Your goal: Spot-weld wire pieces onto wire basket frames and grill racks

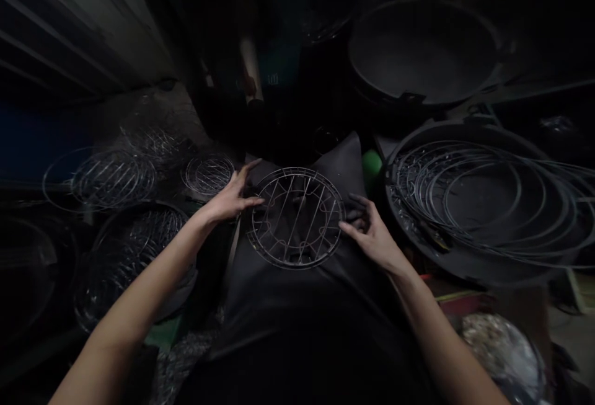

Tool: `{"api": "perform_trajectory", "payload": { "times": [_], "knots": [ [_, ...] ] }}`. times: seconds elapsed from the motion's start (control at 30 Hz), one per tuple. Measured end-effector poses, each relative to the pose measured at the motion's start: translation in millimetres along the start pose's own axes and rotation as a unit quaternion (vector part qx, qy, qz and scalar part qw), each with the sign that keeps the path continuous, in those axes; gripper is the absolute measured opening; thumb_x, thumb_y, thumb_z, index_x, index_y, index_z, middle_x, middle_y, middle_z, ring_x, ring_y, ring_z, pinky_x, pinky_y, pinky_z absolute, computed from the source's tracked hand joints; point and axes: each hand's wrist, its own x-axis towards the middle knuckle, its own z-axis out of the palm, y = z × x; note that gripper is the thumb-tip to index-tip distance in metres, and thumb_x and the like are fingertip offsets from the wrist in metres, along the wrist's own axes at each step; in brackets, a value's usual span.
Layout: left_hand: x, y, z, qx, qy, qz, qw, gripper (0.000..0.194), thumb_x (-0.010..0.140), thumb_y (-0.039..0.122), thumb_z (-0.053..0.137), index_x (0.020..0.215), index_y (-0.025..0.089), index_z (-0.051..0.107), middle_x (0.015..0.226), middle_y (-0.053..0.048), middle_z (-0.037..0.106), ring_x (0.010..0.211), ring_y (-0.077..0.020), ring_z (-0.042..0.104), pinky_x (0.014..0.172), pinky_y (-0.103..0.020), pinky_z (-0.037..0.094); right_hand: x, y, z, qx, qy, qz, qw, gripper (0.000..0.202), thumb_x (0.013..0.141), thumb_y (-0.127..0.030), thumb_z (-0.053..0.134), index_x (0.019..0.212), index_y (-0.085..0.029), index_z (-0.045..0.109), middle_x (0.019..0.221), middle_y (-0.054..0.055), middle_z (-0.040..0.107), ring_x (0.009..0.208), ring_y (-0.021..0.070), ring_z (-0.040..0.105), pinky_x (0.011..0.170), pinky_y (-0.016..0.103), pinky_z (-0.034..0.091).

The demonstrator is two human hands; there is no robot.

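A round wire grid (296,217), a metal ring with straight bars and curled wire inside, lies flat on a dark cloth-covered surface (297,306) in front of me. My left hand (231,198) rests on the ring's left rim with fingers spread. My right hand (372,231) pinches the ring's right rim between thumb and fingers. Both forearms reach in from the bottom corners of the view.
A large dark basin (488,206) at the right holds several loose wire rings. Another dark bowl (418,51) stands behind it. Finished round wire baskets (116,175) lie at the left on the floor. A corrugated wall (69,26) rises at the upper left. The scene is dim.
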Motion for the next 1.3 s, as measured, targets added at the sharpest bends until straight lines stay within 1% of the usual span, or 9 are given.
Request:
{"api": "perform_trajectory", "payload": {
  "times": [0.2,0.33,0.43,0.53,0.67,0.77,0.9,1.17,1.3],
  "knots": [
    [-4.3,9.3,-4.0,0.014,0.0,-0.021,1.0,0.093,0.069,0.049,0.069,0.143,0.025,0.019,0.139,-0.012,0.034,0.126,-0.033,0.037,0.106,-0.052,0.031,-1.4,7.7,1.1,0.024,0.016,-0.011,1.0,0.071,0.064,-0.044,0.075,0.124,-0.025,0.042,0.086,-0.002,0.048,0.062,0.0108,0.044,0.059,0.026,0.044],
    [7.0,20.2,-15.0,-0.006,-0.008,-0.018,1.0,0.09,0.07,0.051,0.068,0.143,0.029,0.02,0.137,-0.011,0.039,0.123,-0.0307,0.043,0.103,-0.05,0.035,-4.8,1.7,1.8,0.041,0.007,-0.007,0.999,0.07,0.065,-0.043,0.075,0.124,-0.025,0.043,0.088,-0.001,0.05,0.064,0.0107,0.046,0.058,0.024,0.046],
    [29.7,23.3,-19.2,-0.034,-0.094,-0.026,0.995,0.092,0.069,0.046,0.07,0.144,0.028,0.019,0.14,-0.012,0.04,0.128,-0.0307,0.039,0.104,-0.048,0.033,-8.7,-0.9,0.4,0.062,0.006,0.004,0.998,0.072,0.065,-0.044,0.075,0.125,-0.025,0.042,0.09,-0.001,0.052,0.067,0.0111,0.048,0.062,0.025,0.047],
    [54.2,23.0,-20.0,-0.05,-0.186,-0.04,0.98,0.1,0.064,0.041,0.074,0.144,0.024,0.019,0.146,-0.015,0.034,0.133,-0.0328,0.033,0.104,-0.047,0.033,-12.8,-0.1,-4.7,0.071,0.026,0.015,0.997,0.074,0.063,-0.046,0.076,0.125,-0.026,0.042,0.092,0.0,0.051,0.069,0.0109,0.049,0.066,0.025,0.048],
    [67.4,23.4,-19.9,-0.041,-0.226,-0.031,0.973,0.104,0.059,0.038,0.078,0.144,0.021,0.021,0.149,-0.016,0.026,0.134,-0.0344,0.031,0.104,-0.045,0.034,-18.0,5.5,-12.9,0.054,0.038,0.029,0.997,0.079,0.061,-0.05,0.077,0.128,-0.026,0.04,0.098,0.002,0.052,0.076,0.0128,0.052,0.073,0.028,0.049],
    [59.0,23.8,-22.1,-0.05,-0.206,0.008,0.977,0.106,0.058,0.036,0.078,0.144,0.022,0.018,0.145,-0.016,0.035,0.129,-0.0334,0.04,0.102,-0.044,0.037,-21.5,8.1,-14.4,0.047,0.005,0.032,0.998,0.087,0.061,-0.053,0.076,0.132,-0.025,0.035,0.107,0.007,0.052,0.091,0.0182,0.054,0.082,0.035,0.049],
    [35.3,15.8,-29.5,-0.067,-0.173,0.026,0.982,0.109,0.061,0.036,0.077,0.146,0.025,0.008,0.133,-0.013,0.049,0.118,-0.0309,0.051,0.099,-0.046,0.041,-22.8,4.5,-8.1,0.031,-0.029,0.047,0.998,0.103,0.06,-0.054,0.076,0.141,-0.02,0.02,0.123,0.017,0.047,0.113,0.0263,0.048,0.093,0.043,0.044],
    [-16.6,-24.9,-46.5,-0.131,0.01,-0.037,0.991,0.115,0.056,0.036,0.082,0.144,0.027,0.008,0.134,-0.015,0.043,0.111,-0.0318,0.056,0.096,-0.052,0.044,-14.4,-9.0,7.8,0.034,-0.076,0.029,0.996,0.11,0.066,-0.058,0.071,0.146,-0.022,0.004,0.131,0.02,0.046,0.121,0.0272,0.047,0.1,0.048,0.038],
    [-34.7,-36.1,-45.3,-0.184,0.055,-0.062,0.979,0.116,0.059,0.038,0.081,0.144,0.027,0.003,0.111,-0.011,0.057,0.099,-0.0305,0.062,0.089,-0.055,0.047,-6.6,-24.7,13.8,0.031,-0.087,0.021,0.995,0.111,0.067,-0.062,0.068,0.146,-0.022,0.003,0.134,0.022,0.044,0.125,0.0271,0.044,0.102,0.048,0.034]
  ]
}}
